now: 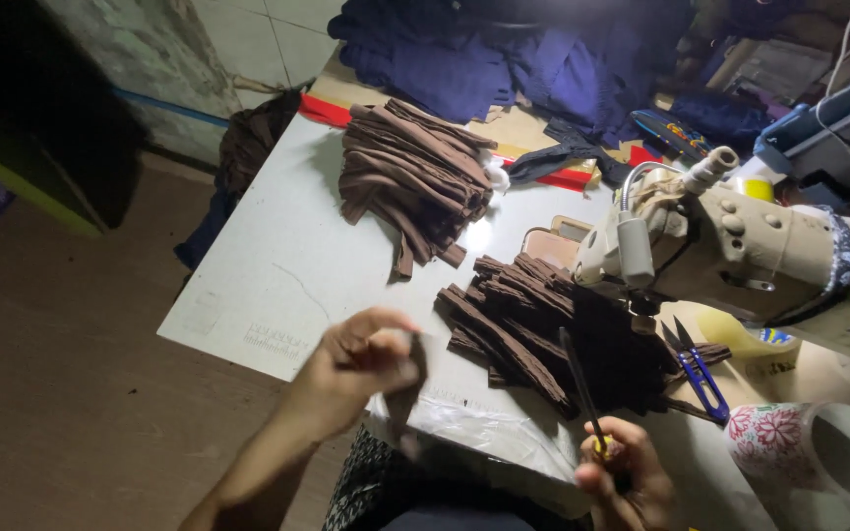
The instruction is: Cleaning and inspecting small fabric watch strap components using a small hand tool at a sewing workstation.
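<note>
1. A small brown fabric strip (407, 388) is pinched in the closed fingers of the left hand (361, 359), raised just above the table (277, 265) edge — seemingly so that it hangs free for handling.
2. A thin dark pointed tool (582, 388) is gripped in the fisted right hand (622, 472), tip angled up toward the near pile of brown strips (543, 329).
3. The hands are held apart.
4. A second stack (415, 177) lies further back, kept separate; the sewing machine (730, 246) stands just right, thread snips (696, 369) within reach.
</note>
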